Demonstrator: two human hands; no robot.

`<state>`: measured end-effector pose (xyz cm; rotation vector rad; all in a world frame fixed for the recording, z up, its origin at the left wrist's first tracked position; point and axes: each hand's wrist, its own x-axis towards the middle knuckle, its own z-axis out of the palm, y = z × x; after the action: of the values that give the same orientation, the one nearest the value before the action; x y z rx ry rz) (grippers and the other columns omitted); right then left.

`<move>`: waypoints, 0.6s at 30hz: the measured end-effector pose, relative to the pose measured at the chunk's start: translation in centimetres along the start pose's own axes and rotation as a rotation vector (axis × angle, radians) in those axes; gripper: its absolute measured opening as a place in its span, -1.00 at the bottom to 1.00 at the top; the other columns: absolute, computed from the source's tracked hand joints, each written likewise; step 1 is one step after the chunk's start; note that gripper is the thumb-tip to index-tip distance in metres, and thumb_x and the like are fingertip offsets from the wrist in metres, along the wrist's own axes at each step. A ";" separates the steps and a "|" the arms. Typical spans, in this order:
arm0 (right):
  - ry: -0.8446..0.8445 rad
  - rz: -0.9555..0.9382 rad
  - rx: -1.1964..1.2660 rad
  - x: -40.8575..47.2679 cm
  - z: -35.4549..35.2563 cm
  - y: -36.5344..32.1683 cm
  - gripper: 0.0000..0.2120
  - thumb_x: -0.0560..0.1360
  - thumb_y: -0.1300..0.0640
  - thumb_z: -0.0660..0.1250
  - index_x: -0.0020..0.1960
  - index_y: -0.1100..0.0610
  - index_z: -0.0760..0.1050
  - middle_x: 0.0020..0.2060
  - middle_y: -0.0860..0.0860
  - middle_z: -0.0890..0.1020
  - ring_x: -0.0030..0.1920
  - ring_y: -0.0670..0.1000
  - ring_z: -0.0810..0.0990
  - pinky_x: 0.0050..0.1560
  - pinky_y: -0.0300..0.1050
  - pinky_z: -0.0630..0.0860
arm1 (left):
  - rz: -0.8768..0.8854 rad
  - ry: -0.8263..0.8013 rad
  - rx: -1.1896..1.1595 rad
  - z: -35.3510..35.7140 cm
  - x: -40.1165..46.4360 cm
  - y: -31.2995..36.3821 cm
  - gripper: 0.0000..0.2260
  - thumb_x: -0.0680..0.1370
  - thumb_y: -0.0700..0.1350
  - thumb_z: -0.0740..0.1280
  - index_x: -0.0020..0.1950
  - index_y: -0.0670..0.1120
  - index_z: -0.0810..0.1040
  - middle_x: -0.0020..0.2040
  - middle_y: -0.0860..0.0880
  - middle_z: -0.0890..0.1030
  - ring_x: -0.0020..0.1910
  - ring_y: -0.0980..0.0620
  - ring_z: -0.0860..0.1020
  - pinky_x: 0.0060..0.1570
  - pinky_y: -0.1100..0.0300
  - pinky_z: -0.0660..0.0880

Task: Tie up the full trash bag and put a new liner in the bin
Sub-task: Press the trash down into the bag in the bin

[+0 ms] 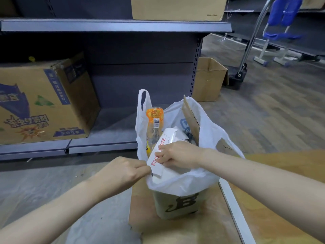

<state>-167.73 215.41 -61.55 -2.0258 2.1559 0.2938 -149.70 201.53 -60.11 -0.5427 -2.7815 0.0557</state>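
Both hands (pixel 123 170) (pixel 177 154) at trash bag (pixel 184 182) rim

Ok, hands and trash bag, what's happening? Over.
Left hand pinches trash bag rim. Right hand grips white box. Bag untied, box, bottle, cardboard poke out.

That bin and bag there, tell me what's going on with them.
A person is working at a small bin lined with a full white trash bag. The left hand pinches the bag's near rim, and the right hand grips a white sticky-note box poking out of the top. An orange-labelled bottle and a cardboard piece also stick up. The bag isn't tied yet, and one handle stands free.
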 end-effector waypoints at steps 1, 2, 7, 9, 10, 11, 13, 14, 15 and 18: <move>0.018 -0.011 0.001 0.0 -0.4 -0.1 -0.67 0.63 0.07 0.09 0.34 -0.03 0.45 0.31 0.00 0.50 0.33 0.07 0.39 0.08 -0.04 0.43 | -0.027 -0.007 -0.007 0.1 0.2 0.1 -0.76 0.20 -0.38 0.54 -0.25 -0.15 0.61 -0.39 -0.07 0.56 -0.52 -0.09 0.48 -0.66 0.19 0.40; 0.051 -0.019 0.018 -0.1 -1.0 -0.1 -0.68 0.63 0.07 0.08 0.31 0.00 0.48 0.26 0.01 0.54 0.28 0.08 0.44 0.13 0.01 0.43 | -0.044 -0.013 -0.012 0.1 0.4 0.2 -0.76 0.20 -0.38 0.53 -0.24 -0.15 0.61 -0.37 -0.07 0.57 -0.52 -0.11 0.47 -0.66 0.20 0.39; 0.269 -0.040 0.064 -1.8 -3.6 -0.2 -0.69 0.62 0.03 0.12 0.25 0.09 0.53 0.21 0.01 0.57 0.26 0.06 0.47 0.25 0.02 0.34 | -0.006 -0.053 -0.088 -0.7 0.9 0.4 -0.81 0.31 -0.26 0.37 -0.10 -0.10 0.56 -0.10 -0.04 0.58 -0.49 -0.06 0.41 -0.56 0.27 0.24; 0.364 -0.009 0.069 -2.8 -4.0 -0.1 -0.66 0.61 0.01 0.16 0.35 0.04 0.45 0.32 0.00 0.49 0.33 0.04 0.42 0.30 0.02 0.32 | -0.053 -0.046 -0.144 -1.1 0.5 0.1 -0.78 0.35 -0.19 0.30 -0.02 -0.09 0.54 -0.02 -0.04 0.55 -0.50 -0.03 0.37 -0.54 0.24 0.27; 0.419 0.016 0.062 -3.5 -4.3 0.2 -0.64 0.60 0.01 0.18 0.38 0.03 0.41 0.35 0.01 0.45 0.34 0.05 0.41 0.30 0.04 0.33 | -0.077 -0.039 -0.172 -1.2 0.2 -0.1 -0.74 0.36 -0.17 0.27 0.03 -0.10 0.54 0.01 -0.04 0.54 -0.48 -0.03 0.40 -0.54 0.22 0.33; 0.470 0.051 0.057 -4.3 -4.5 0.8 -0.61 0.59 0.00 0.20 0.39 0.04 0.39 0.37 0.04 0.44 0.35 0.08 0.41 0.30 0.06 0.33 | -0.098 -0.032 -0.193 -1.2 0.0 -0.4 -0.69 0.37 -0.13 0.23 0.09 -0.11 0.53 0.05 -0.03 0.54 -0.44 -0.04 0.46 -0.51 0.18 0.40; 0.552 0.152 0.056 -6.4 -4.3 2.1 -0.55 0.57 -0.04 0.23 0.42 0.05 0.34 0.38 0.08 0.41 0.36 0.10 0.40 0.34 0.09 0.30 | -0.143 -0.010 -0.242 -1.4 -0.6 -0.9 -0.56 0.37 -0.06 0.16 0.21 -0.13 0.49 0.11 -0.02 0.55 -0.30 -0.04 0.57 -0.40 0.10 0.51; 0.580 0.218 0.066 -7.5 -4.0 2.9 -0.51 0.56 -0.07 0.24 0.44 0.05 0.31 0.40 0.07 0.39 0.38 0.09 0.38 0.36 0.10 0.24 | -0.164 0.019 -0.275 -1.5 -0.8 -1.1 -0.53 0.37 -0.04 0.14 0.25 -0.13 0.46 0.11 -0.01 0.56 -0.27 -0.02 0.59 -0.36 0.08 0.54; 0.584 0.301 0.084 -8.6 -3.6 3.5 -0.47 0.55 -0.09 0.24 0.46 0.04 0.27 0.43 0.06 0.34 0.41 0.08 0.34 0.40 0.11 0.17 | -0.183 0.061 -0.300 -1.5 -1.0 -1.3 -0.53 0.39 -0.02 0.13 0.27 -0.12 0.42 0.09 0.01 0.58 -0.27 0.01 0.59 -0.34 0.07 0.54; 0.530 0.644 0.209 -10.8 -1.5 5.1 -0.31 0.53 -0.14 0.24 0.53 0.05 0.05 0.51 0.04 0.15 0.50 0.07 0.17 0.46 0.18 0.04 | -0.339 0.265 -0.326 -1.5 -0.7 -2.0 -0.66 0.49 0.02 0.08 0.24 -0.03 0.34 -0.05 0.08 0.59 -0.34 0.08 0.53 -0.36 0.11 0.47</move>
<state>-172.16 225.71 -57.19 -1.3440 2.9646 -0.4332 -149.33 199.41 -58.70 -0.1288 -2.5891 -0.5120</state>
